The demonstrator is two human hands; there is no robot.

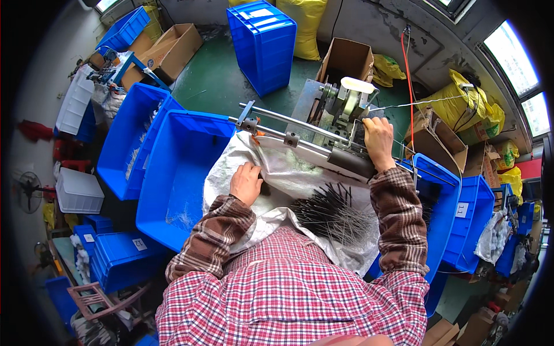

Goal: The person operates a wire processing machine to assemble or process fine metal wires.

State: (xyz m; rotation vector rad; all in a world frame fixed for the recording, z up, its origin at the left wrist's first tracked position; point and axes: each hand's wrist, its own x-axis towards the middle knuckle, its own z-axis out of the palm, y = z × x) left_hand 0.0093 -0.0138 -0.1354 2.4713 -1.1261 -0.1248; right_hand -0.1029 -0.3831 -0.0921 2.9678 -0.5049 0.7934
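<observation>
A white woven sheet lies over my lap and up to the machine's front bar. On it rests a loose bundle of thin black rods, with paler ends toward me. My left hand lies on the sheet left of the bundle, fingers bent and a little apart, with nothing visible in it. At the small bench machine, with metal rods and a pale wheel, my right hand is closed at its right side. Its fingertips press there, and whatever they hold is hidden.
Blue bins stand close on my left, and another blue bin is at my right. Ahead on the green floor are a tall blue crate and a cardboard box. A red cable hangs right of the machine.
</observation>
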